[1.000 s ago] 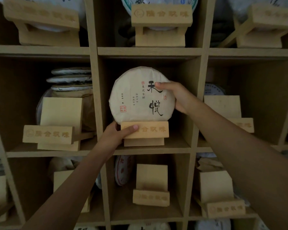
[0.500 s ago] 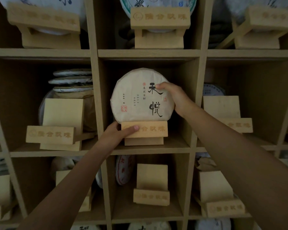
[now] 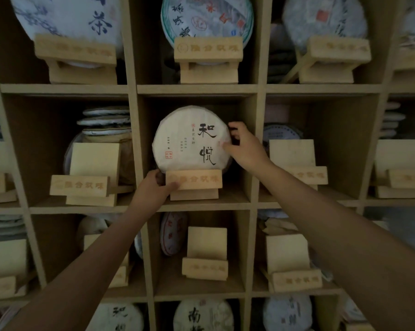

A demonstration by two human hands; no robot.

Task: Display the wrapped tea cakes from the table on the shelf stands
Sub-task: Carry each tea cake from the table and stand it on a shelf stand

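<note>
Fingers of the right hand (image 3: 243, 149) curl round the right edge of the tea cake (image 3: 192, 139), the thumb lying on its paper face and the other fingertips hooked behind the rim. The left hand (image 3: 154, 187) grips the left end of the wooden stand (image 3: 194, 183), thumb pressed on the front bar, fingers tucked behind it. The tea cake stands upright on that stand in the middle cell of the shelf (image 3: 197, 89), its lower edge hidden behind the front bar, its face turned outward with two large black characters and a small red seal.

In the cell to the left, an empty stand (image 3: 87, 173) sits in front of a stack of wrapped cakes (image 3: 106, 120). The cell to the right holds another empty stand (image 3: 295, 163) with a cake partly hidden behind it. Above, three stands carry cakes, the middle one (image 3: 206, 17) printed in green and red. Below the middle cell a bare stand (image 3: 205, 254) has a cake leaning beside it on edge. More wrapped cakes show along the bottom row.
</note>
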